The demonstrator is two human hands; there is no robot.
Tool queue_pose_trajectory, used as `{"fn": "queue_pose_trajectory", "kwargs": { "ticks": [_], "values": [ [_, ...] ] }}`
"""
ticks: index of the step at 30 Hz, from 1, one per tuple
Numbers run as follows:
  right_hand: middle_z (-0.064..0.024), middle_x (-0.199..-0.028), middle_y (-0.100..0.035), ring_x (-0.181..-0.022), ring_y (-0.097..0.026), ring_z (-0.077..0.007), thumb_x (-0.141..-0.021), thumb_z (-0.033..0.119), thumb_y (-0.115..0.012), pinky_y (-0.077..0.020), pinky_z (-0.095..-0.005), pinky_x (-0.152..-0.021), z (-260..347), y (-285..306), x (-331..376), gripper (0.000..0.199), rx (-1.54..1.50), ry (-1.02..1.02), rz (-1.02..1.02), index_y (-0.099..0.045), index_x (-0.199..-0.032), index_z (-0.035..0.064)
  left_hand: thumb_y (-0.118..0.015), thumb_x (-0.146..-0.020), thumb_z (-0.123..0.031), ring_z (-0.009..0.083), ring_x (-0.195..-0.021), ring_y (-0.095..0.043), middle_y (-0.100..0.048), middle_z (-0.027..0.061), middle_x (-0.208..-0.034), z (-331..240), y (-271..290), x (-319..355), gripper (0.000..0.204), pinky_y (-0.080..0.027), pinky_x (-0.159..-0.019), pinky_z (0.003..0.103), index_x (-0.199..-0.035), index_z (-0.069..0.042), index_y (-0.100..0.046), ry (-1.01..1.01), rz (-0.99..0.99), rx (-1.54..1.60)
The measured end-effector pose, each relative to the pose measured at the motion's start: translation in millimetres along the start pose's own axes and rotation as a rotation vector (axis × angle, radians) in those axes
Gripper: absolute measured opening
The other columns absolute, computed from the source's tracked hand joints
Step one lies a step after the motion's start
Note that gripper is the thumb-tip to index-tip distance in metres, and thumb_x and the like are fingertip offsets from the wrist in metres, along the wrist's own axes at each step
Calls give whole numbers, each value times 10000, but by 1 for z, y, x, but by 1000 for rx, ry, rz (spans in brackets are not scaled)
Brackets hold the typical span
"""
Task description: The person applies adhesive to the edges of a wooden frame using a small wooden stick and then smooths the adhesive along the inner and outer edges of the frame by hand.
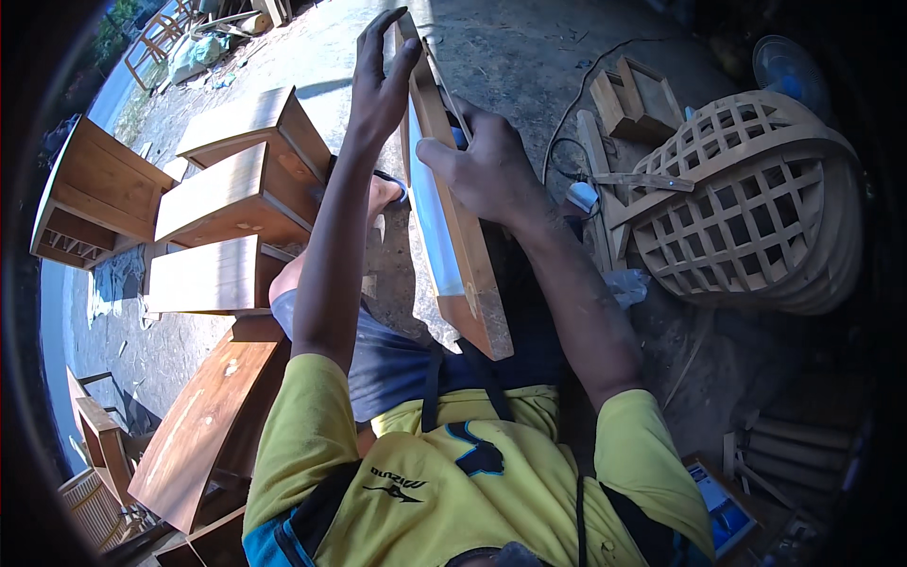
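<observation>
A long box-like wooden piece [460,217] stands tilted on edge in front of me, its near end close to my lap. Pale blue light lies along its left face; much of its right side is hidden. At the far end, my left hand [385,90] grips it, with the thumb on the edge and the fingers bent over the end. My right hand [487,165] is closed round its right side, the thumb laid across the upper edge and the other fingers mostly out of sight.
Several wooden cabinets [222,203] stand on the left, with a long wooden panel [194,416] nearer me. To the right are a curved lattice wooden frame [746,208], a small open wooden box [638,99], a fan [789,71] and a dark cable [557,132] on the floor.
</observation>
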State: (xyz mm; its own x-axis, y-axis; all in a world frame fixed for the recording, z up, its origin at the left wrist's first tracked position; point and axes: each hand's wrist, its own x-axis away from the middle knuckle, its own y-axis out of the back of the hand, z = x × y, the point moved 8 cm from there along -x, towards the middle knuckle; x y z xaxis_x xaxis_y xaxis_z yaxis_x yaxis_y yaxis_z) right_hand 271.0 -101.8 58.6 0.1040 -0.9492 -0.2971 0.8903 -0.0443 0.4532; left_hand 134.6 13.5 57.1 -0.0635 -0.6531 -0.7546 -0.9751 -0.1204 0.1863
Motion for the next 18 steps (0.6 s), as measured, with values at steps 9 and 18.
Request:
{"fn": "queue_pose_trajectory", "kwargs": {
  "ticks": [9,18],
  "values": [
    [-155,-925,-747,-901,-750,-325,-883,322,-705,-578,-426,-850,3,-4,1,400,-20,24,21,-685,-1165,39,-266,-1069,-326,356,-921,-637,-663,185,-912,-79,-1,32,536,-346,-1169,466,-1122,9,-681,-300,262,49],
    [-59,-769,-688,-516,-501,-41,-1094,512,-453,-405,-223,-492,-80,124,93,626,-164,-264,-148,-647,-1303,-45,-227,-1019,-559,316,-911,-602,-648,137,-795,-72,0,39,748,-426,-922,406,-836,7,-681,-277,361,-122]
  ]
}}
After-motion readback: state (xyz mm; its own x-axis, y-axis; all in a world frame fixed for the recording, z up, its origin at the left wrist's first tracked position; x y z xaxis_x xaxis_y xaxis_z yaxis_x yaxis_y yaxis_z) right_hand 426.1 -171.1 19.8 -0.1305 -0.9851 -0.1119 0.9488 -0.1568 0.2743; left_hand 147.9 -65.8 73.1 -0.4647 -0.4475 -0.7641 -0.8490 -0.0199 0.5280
